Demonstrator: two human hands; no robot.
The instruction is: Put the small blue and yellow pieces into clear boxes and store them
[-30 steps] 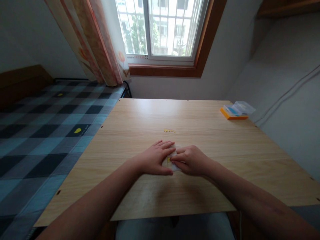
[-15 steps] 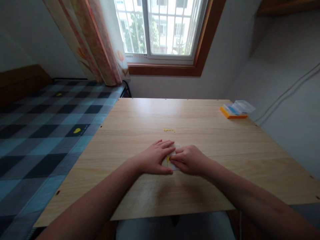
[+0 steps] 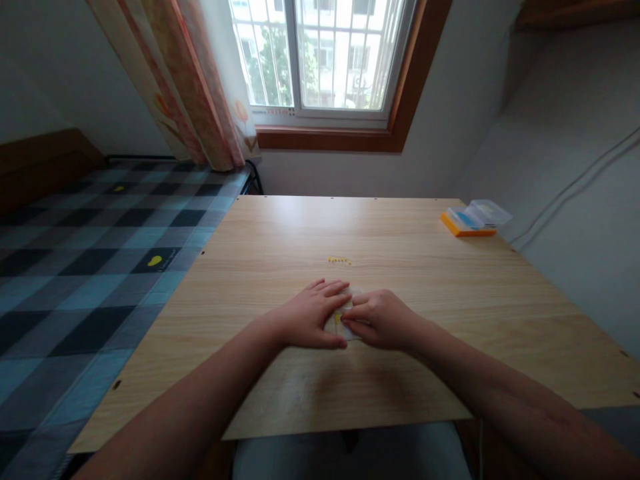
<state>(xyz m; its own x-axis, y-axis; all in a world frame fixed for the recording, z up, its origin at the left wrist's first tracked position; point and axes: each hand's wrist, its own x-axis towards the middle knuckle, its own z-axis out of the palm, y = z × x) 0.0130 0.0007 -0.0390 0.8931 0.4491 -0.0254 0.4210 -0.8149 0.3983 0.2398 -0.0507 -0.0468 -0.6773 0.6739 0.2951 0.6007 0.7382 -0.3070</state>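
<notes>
A small, thin, whitish sheet or plate (image 3: 353, 332) lies flat on the wooden table, largely covered by my hands. My left hand (image 3: 317, 315) rests on its left side with the fingers stretched out and the thumb lying along the near edge. From the right, my right hand (image 3: 383, 320) reaches over it with bent fingers and thumb brought together. A tiny yellow piece (image 3: 338, 318) shows at those fingertips; whether they pinch it or something hidden there is too small to make out. Beyond the hands, several tiny yellow pieces (image 3: 339, 261) lie in a row.
At the table's (image 3: 425, 267) far right corner stands an orange-based box (image 3: 467, 223) with a clear lid raised. A bed with a checked sheet (image 3: 135, 267) adjoins the left side. A window (image 3: 330, 60) and a curtain (image 3: 195, 87) are beyond the far edge.
Both hands stay in nearly the same place. My right fingertips have shifted very slightly to the right at the yellow piece.
</notes>
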